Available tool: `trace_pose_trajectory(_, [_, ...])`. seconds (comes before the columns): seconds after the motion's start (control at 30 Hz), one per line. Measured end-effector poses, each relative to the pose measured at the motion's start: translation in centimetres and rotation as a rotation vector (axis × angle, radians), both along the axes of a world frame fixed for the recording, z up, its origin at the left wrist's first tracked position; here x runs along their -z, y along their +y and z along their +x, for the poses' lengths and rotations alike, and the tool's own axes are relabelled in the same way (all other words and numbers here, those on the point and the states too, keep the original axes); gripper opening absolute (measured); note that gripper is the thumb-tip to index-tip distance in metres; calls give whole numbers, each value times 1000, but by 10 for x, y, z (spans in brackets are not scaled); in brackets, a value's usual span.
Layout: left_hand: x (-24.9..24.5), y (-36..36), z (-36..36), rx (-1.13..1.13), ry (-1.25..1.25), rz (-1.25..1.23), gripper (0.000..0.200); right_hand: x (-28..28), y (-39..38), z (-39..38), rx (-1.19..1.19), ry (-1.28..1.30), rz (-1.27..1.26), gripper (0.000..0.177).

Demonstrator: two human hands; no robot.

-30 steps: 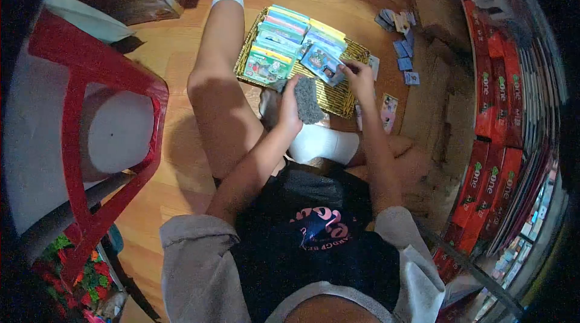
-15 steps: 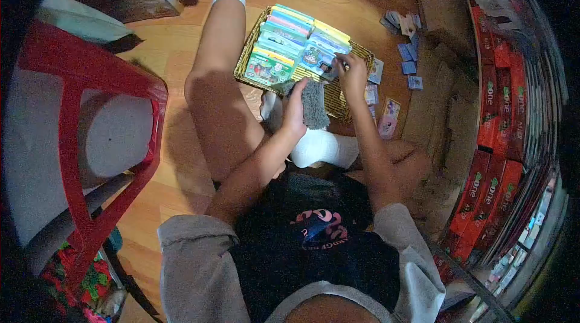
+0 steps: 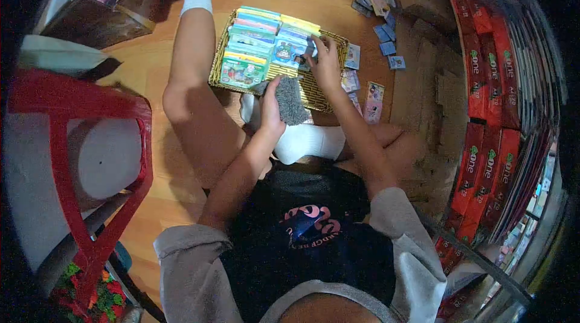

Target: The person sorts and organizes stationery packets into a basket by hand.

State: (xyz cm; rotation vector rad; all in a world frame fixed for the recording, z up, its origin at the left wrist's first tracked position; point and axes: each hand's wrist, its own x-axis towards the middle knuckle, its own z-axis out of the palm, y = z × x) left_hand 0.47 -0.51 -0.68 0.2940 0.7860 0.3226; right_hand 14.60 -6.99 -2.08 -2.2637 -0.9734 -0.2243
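A wicker basket (image 3: 216, 60) lies in front of my bent legs, with rows of colourful packets standing in its left and middle parts. My left hand (image 3: 273, 107) is closed round a grey fuzzy cloth (image 3: 292, 100) at the basket's near edge. Over the right part of the basket, my right hand (image 3: 325, 64) is closed with its fingertips at the right edge of a blue packet (image 3: 286, 53). Something small and dark shows at those fingertips, too small to name. The woven bottom is visible between the cloth and my right hand.
Small blue cards (image 3: 387, 48) and a pile of cards (image 3: 373, 4) lie on the wooden floor to the right. A pink card (image 3: 374, 102) lies beside the basket. Red boxes (image 3: 490, 99) are stacked at the right; a red chair (image 3: 60, 142) stands at the left.
The whole view has shifted, so basket, legs and floor items appear further left. My left hand still holds the grey cloth; my right hand's fingers have moved slightly at the packets.
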Motion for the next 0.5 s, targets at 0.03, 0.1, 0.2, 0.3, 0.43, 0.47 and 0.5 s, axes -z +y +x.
trace_pose_trajectory(0.03, [1, -1, -1, 1, 1, -5, 21, -2, -1, -2, 20, -5, -10, 47])
trace_pose_trajectory(0.1, [1, -1, -2, 9, -6, -1, 22, -9, -5, -4, 57, -6, 15, 46])
trace_pose_trajectory(0.2, [-4, -1, -3, 27, -11, 22, 23, -23, -26, 0, 152, -13, 70, 46])
trace_pose_trajectory(0.3, [-7, -1, -2, 35, -2, -3, 24, -35, -72, 15, 288, 11, -30, 40])
trace_pose_trajectory(0.43, [-7, -3, -2, 46, 15, 5, 24, -27, -150, 33, 462, 280, -153, 33])
trace_pose_trajectory(0.47, [-8, -3, -1, 57, 33, 12, 25, 20, -187, 49, 454, 263, -179, 30])
trace_pose_trajectory(0.5, [-5, -4, -1, 59, 27, 13, 25, 45, -207, 59, 446, 247, -207, 26])
